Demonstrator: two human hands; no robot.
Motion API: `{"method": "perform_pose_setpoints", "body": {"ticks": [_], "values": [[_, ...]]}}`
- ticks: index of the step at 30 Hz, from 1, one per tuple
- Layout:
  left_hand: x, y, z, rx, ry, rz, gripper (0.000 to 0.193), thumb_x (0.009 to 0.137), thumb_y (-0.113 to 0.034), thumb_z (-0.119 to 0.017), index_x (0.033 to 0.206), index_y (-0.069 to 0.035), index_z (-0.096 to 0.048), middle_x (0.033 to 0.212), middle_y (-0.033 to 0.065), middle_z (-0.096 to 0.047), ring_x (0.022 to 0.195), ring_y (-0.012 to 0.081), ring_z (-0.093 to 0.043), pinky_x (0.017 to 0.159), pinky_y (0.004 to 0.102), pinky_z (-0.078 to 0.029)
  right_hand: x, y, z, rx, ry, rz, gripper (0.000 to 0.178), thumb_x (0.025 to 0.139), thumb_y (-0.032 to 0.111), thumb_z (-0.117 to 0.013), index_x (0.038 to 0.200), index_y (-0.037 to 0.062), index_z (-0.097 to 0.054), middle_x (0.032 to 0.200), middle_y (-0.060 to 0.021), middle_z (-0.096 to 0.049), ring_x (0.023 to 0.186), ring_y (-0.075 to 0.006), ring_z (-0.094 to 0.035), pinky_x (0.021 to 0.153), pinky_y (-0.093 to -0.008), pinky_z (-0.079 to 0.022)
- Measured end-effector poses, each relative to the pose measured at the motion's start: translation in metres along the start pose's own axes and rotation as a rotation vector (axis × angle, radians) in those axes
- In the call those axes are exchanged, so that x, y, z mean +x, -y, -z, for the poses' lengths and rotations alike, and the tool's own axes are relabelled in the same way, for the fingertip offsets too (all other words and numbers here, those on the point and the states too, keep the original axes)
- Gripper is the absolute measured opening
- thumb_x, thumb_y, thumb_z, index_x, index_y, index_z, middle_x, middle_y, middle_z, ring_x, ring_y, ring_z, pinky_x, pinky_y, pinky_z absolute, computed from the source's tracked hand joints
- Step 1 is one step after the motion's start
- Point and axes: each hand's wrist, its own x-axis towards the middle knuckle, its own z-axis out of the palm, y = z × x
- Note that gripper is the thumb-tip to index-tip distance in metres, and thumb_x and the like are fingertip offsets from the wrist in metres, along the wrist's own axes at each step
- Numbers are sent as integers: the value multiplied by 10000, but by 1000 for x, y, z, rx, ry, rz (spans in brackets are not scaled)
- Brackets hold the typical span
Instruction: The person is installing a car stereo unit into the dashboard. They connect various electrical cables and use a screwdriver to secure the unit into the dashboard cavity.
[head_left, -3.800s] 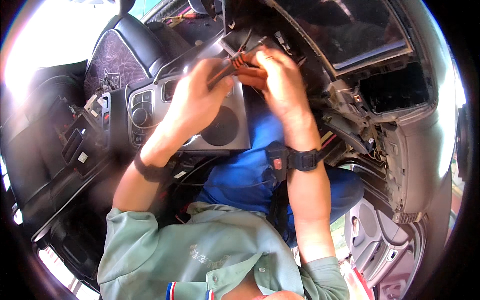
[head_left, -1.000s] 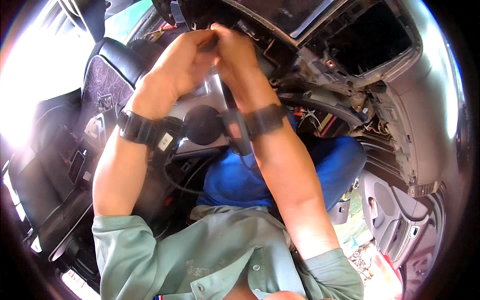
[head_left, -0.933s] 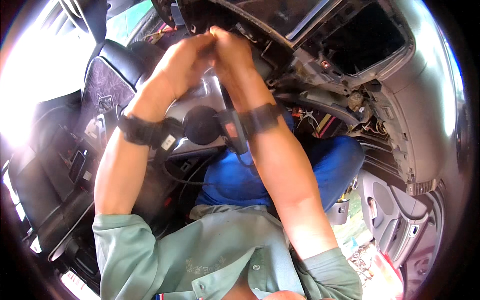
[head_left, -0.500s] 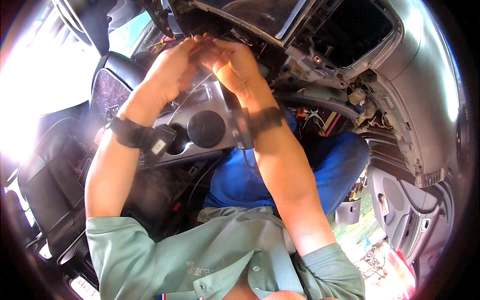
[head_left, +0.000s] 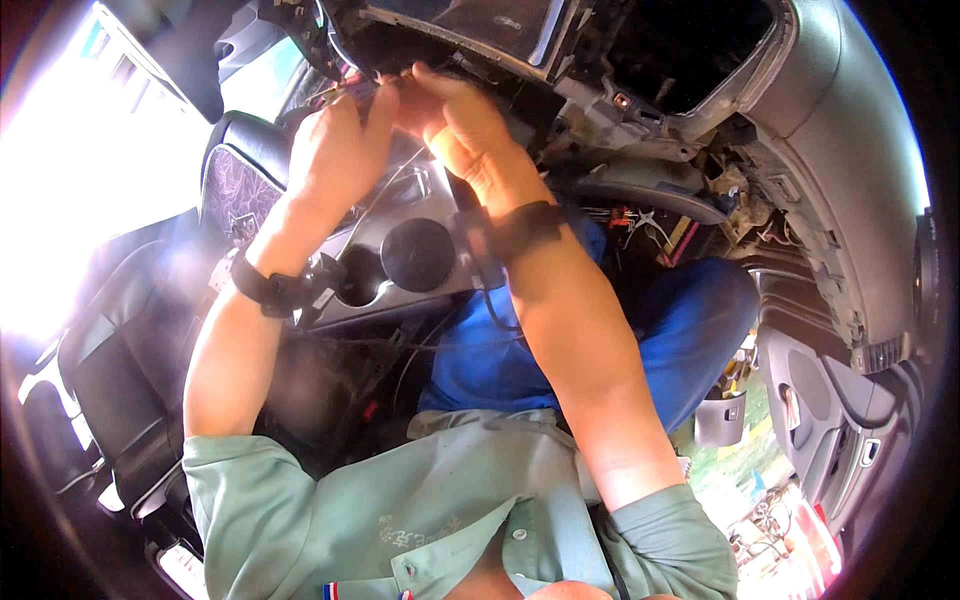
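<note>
Both my hands are raised at the lower edge of a dismantled dashboard, in front of the centre console (head_left: 455, 235). My left hand (head_left: 338, 150) shows its back; its thumb stands off from the bent fingers, whose tips are hidden. Just right of it, my right hand (head_left: 465, 125) curls its fingers inward, with one finger reaching up; blur covers what lies between the hands. A thin pale wire (head_left: 392, 180) runs slantwise over the console below them. Dark straps with small boxes sit around my left wrist (head_left: 275, 285) and right wrist (head_left: 525, 230).
A round black lid (head_left: 416, 255) sits beside an open cup holder (head_left: 362, 280). The dashboard has a large rectangular opening (head_left: 690, 50) and exposed brackets. Pliers (head_left: 648, 228) and other tools lie beyond my blue-trousered leg. Black seat (head_left: 130, 330) at left; open door (head_left: 815, 385) at right.
My left hand has drawn slightly down and away from the right hand, its thumb now apart. The right hand stays near the same spot. The whole view has shifted a little.
</note>
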Motion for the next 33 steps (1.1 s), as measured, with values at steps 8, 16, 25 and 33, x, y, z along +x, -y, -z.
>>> {"method": "perform_pose_setpoints", "body": {"ticks": [8, 16, 25, 33], "values": [[2, -15, 16, -1, 90, 114, 507, 997, -527, -549, 951, -36, -665, 645, 116, -607, 620, 266, -641, 583, 386, -512, -6, -5, -2, -59, -9, 36, 292, 977, 272, -680, 1042, -12, -682, 1011, -148, -720, 929, -256, -718, 884, -402, -602], [-4, 5, -8, 435, -63, -340, 278, 1018, -293, -553, 1107, -31, -567, 865, 198, -667, 799, 412, -663, 684, 504, -525, 5, -12, 9, -99, 27, 11, 246, 1004, 270, -642, 1018, 30, -698, 1006, -118, -727, 940, -199, -700, 869, -367, -572], [3, 9, 7, -609, 368, 673, 335, 1051, -303, -455, 1014, -7, -608, 769, 94, -611, 553, 219, -591, 496, 381, -460, -7, -10, 5, -84, 65, 14, 226, 1027, 209, -587, 1051, 7, -685, 1023, -117, -720, 920, -221, -709, 859, -367, -575], [-15, 17, -8, 402, -130, -347, 345, 1011, -326, -575, 1138, -5, -571, 605, 122, -600, 585, 358, -641, 593, 440, -537, -1, -9, 5, -90, 31, 16, 243, 968, 283, -698, 1016, 45, -694, 983, -94, -729, 912, -205, -703, 794, -345, -582]]}}
